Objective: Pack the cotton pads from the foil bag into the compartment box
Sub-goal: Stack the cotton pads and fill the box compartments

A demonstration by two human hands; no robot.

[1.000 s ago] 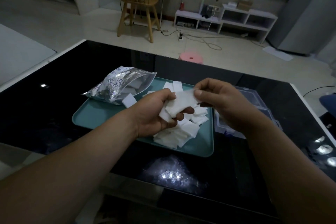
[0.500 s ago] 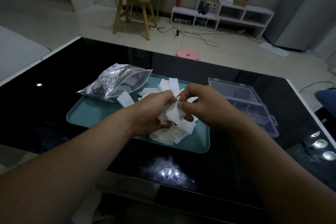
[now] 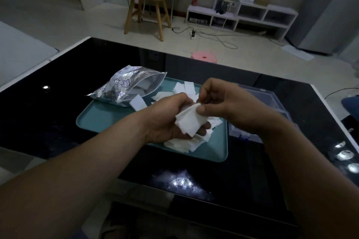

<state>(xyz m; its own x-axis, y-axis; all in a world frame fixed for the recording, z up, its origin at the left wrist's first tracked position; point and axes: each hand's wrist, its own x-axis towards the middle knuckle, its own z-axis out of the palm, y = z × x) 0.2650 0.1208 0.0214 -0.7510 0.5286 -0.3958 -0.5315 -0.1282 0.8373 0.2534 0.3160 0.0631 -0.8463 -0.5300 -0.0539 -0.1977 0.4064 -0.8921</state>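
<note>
A small stack of white cotton pads (image 3: 189, 122) rests in my left hand (image 3: 167, 120), held above the teal tray (image 3: 108, 120). My right hand (image 3: 223, 103) pinches the stack's upper right corner with thumb and fingers. More loose cotton pads (image 3: 184, 144) lie heaped on the tray under my hands, and a few others (image 3: 184, 89) lie toward its far side. The foil bag (image 3: 126, 85) lies open on the tray's far left with pads showing inside. The clear compartment box (image 3: 272, 103) sits to the right of the tray, mostly hidden by my right hand and forearm.
Everything stands on a glossy black table (image 3: 48, 114) with a white edge. Beyond it on the floor are a pink stool (image 3: 204, 57), a wooden chair (image 3: 145, 0), cables and a low white shelf (image 3: 242, 15).
My right hand has shifted from the pile to the stack's upper corner, and both hands have lifted slightly. The box is again mostly covered by my right arm.
</note>
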